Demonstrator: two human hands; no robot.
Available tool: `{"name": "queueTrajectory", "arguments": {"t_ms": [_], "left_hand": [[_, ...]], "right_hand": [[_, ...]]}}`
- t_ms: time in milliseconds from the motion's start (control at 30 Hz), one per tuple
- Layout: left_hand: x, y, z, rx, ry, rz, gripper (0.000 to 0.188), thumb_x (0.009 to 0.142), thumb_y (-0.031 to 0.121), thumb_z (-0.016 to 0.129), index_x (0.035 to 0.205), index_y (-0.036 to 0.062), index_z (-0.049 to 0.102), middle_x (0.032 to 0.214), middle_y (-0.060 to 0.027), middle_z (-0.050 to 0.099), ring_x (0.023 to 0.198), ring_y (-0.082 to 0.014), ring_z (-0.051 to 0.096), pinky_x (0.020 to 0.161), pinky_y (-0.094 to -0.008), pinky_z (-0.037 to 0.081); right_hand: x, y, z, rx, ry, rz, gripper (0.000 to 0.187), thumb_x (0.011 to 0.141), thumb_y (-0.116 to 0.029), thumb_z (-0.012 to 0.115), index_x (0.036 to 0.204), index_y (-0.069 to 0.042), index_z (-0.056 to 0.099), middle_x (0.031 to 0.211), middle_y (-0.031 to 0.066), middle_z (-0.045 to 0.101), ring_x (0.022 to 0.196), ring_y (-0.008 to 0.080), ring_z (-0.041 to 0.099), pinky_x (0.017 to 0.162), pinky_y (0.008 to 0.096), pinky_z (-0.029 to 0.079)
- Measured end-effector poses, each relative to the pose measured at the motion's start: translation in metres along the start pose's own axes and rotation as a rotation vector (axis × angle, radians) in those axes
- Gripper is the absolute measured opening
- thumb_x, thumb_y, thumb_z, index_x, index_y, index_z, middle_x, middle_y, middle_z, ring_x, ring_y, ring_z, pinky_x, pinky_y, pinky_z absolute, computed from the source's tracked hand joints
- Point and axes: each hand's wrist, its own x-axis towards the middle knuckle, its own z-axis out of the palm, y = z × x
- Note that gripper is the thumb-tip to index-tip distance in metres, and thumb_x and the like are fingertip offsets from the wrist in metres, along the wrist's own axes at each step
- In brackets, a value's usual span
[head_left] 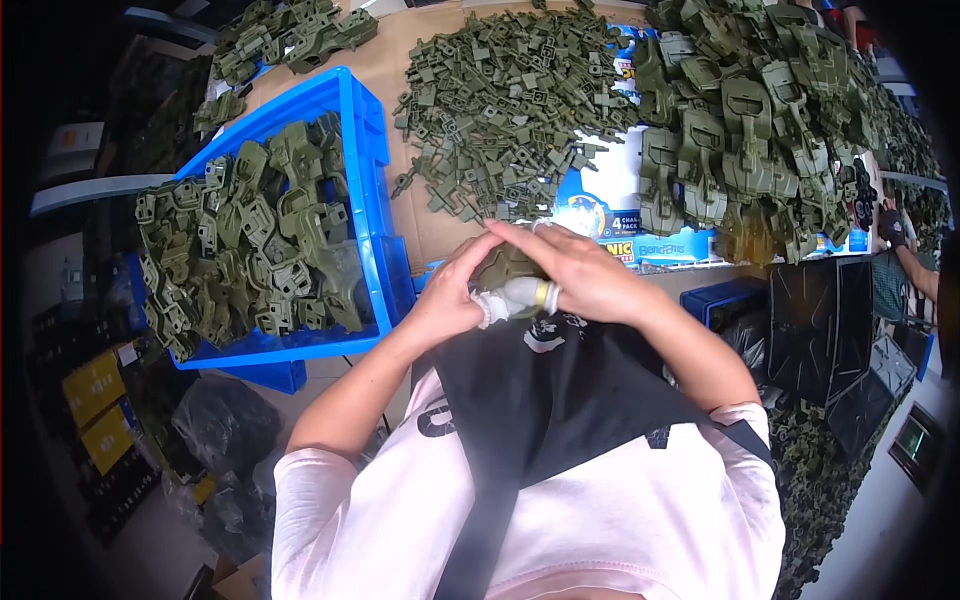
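In front of my dark apron, my left hand (447, 300) and my right hand (598, 278) meet with fingertips close together. Both are closed around an olive-green plastic part (508, 262), most of which the fingers cover. White finger covers (520, 296) show between the palms, one with a yellow band. Just beyond my hands spreads a heap of small olive-green plastic pieces (510, 110) on cardboard. To my left, a blue crate (368, 200) holds many larger olive-green moulded parts (255, 230).
Larger green parts (745, 120) are piled at the right of the table, with printed blue-and-white cardboard (610, 185) beneath. More parts (295, 40) lie at the far left. Black crates (820, 320) stand at right. Another person's gloved hand (890, 225) shows at the right edge.
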Motion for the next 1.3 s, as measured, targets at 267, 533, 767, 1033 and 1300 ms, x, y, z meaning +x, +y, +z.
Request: {"name": "queueTrajectory", "arguments": {"t_ms": [267, 533, 767, 1033, 1300], "left_hand": [[0.009, 0.005, 0.004, -0.06, 0.004, -0.083, 0.071, 0.063, -0.003, 0.061, 0.13, 0.0125, 0.044, 0.124, -0.0138, 0.052, 0.115, -0.0291, 0.051, 0.094, -0.0358, 0.04], [0.043, 0.032, -0.013, -0.146, 0.397, 0.248, 0.088, 0.069, 0.007, 0.066, 0.143, 0.0096, 0.018, 0.138, -0.021, 0.032, 0.129, -0.0271, 0.033, 0.099, -0.0347, 0.035], [0.046, 0.05, 0.0, -0.221, -0.029, 0.175, 0.075, 0.079, 0.018, 0.061, 0.142, 0.0055, 0.021, 0.141, -0.0169, 0.032, 0.128, -0.0223, 0.034, 0.102, -0.0333, 0.031], [0.064, 0.012, 0.039, -0.187, -0.444, -0.05, 0.052, 0.081, 0.011, 0.058, 0.131, 0.0109, 0.046, 0.122, -0.0128, 0.055, 0.107, -0.0179, 0.054, 0.09, -0.0287, 0.041], [0.07, 0.049, 0.047, -0.013, -0.709, -0.222, 0.044, 0.081, 0.014, 0.063, 0.124, 0.0165, 0.054, 0.111, -0.0079, 0.063, 0.097, -0.0171, 0.061, 0.084, -0.028, 0.046]], "right_hand": [[0.016, 0.043, -0.005, 0.183, -0.082, -0.052, 0.085, 0.057, 0.008, 0.049, 0.137, -0.016, 0.033, 0.125, 0.0172, 0.051, 0.114, 0.0335, 0.049, 0.094, 0.0405, 0.041], [-0.005, 0.042, -0.036, 0.8, 0.45, 0.034, 0.076, 0.072, -0.001, 0.063, 0.139, -0.014, 0.03, 0.14, 0.0099, 0.035, 0.125, 0.024, 0.04, 0.1, 0.0343, 0.037], [-0.031, 0.011, -0.042, 0.172, 0.627, -0.169, 0.084, 0.069, -0.025, 0.075, 0.137, -0.007, 0.029, 0.139, 0.0133, 0.034, 0.129, 0.0249, 0.032, 0.105, 0.0365, 0.028], [-0.077, 0.052, 0.031, 0.392, 0.519, 0.067, 0.077, 0.066, -0.006, 0.065, 0.135, -0.018, 0.033, 0.125, 0.0107, 0.049, 0.116, 0.0374, 0.041, 0.104, 0.046, 0.025], [-0.127, 0.022, 0.046, 0.493, 0.678, 0.206, 0.076, 0.072, -0.012, 0.067, 0.138, -0.019, 0.031, 0.119, 0.0146, 0.049, 0.108, 0.0322, 0.047, 0.094, 0.0373, 0.037]]}}
